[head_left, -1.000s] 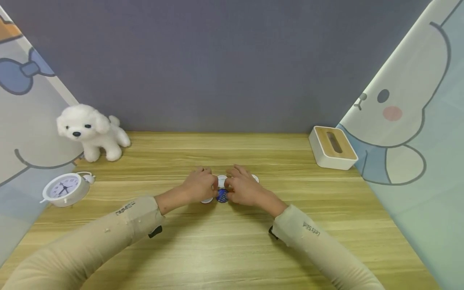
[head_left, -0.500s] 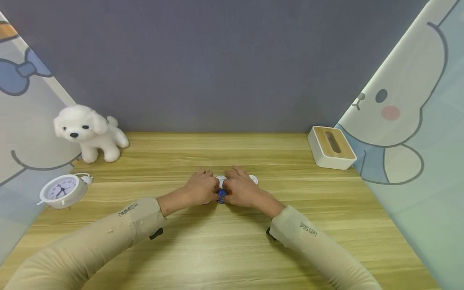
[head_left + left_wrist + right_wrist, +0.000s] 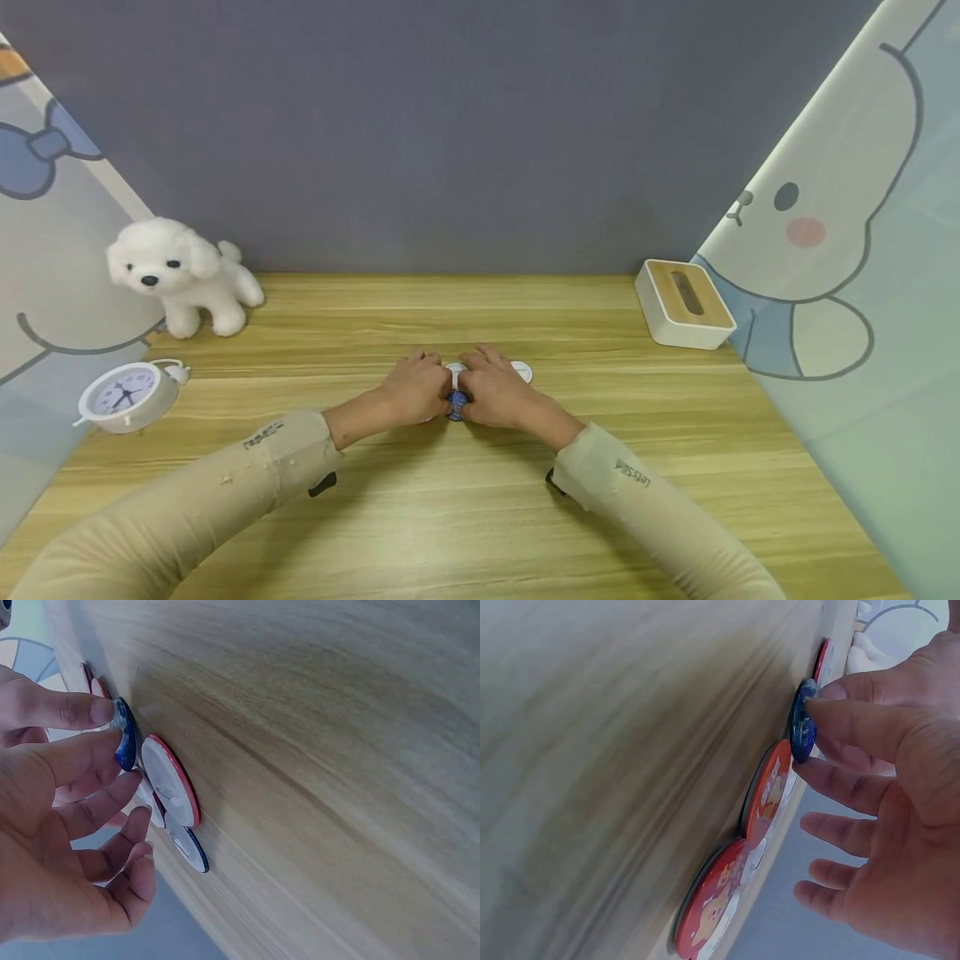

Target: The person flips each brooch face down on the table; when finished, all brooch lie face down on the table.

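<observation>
Between the two hands, a small round blue disc (image 3: 457, 406) with a glossy face is lifted slightly at the table's middle. My left hand (image 3: 412, 390) pinches its edge, thumb on the face and index finger at the rim in the left wrist view. From the other side, my right hand (image 3: 495, 390) grips the same disc with thumb and index finger. Close beneath the left hand lie a white disc with a red rim (image 3: 166, 780) and a dark-rimmed white disc (image 3: 191, 847). By the right hand lie an orange disc (image 3: 769, 791) and a red disc (image 3: 712, 900).
A white plush dog (image 3: 183, 271) stands at the back left, with a white alarm clock (image 3: 127, 396) in front of it. At the back right sits a tissue box (image 3: 685, 300) with a wooden lid. A grey panel (image 3: 450, 133) closes off the table's far edge.
The hands have drawn a little closer together around the blue disc, which now shows a narrower face. The whole head view has shifted slightly.
</observation>
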A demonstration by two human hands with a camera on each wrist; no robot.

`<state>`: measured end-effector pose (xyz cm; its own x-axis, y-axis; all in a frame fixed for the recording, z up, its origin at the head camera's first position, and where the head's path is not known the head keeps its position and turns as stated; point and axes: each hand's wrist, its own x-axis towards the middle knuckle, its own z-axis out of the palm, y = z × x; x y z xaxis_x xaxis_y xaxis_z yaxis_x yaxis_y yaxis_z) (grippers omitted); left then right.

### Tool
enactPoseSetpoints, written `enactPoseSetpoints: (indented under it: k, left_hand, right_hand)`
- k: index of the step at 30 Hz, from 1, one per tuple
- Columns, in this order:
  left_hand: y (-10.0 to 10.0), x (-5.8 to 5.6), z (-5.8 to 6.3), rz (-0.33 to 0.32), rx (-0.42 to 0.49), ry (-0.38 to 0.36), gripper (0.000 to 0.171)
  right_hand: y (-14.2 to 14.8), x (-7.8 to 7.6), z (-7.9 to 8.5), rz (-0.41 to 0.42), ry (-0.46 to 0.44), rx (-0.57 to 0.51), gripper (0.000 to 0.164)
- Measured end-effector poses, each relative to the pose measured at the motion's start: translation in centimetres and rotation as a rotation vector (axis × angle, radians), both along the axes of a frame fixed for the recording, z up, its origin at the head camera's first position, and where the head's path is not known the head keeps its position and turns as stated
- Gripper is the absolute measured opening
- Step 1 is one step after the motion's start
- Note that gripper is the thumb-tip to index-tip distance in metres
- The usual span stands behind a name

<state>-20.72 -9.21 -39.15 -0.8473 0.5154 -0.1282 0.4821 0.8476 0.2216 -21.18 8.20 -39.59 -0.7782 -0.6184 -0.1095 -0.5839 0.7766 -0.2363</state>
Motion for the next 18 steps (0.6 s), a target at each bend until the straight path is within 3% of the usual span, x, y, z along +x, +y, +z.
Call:
enactPoseSetpoints:
  k: [8, 18]
  left_hand:
    - [-0.05, -0.02, 0.28, -0.029, 0.004, 0.001, 0.018]
    - [-0.37, 0.24, 0.53, -0.045, 0.072, -0.017, 0.016]
  right_hand:
    - [-0.17, 0.03, 0.14, -0.001, 0.007, -0.02, 0.013]
    - [-0.36, 0.18, 0.51, -0.009, 0.005, -0.032, 0.013]
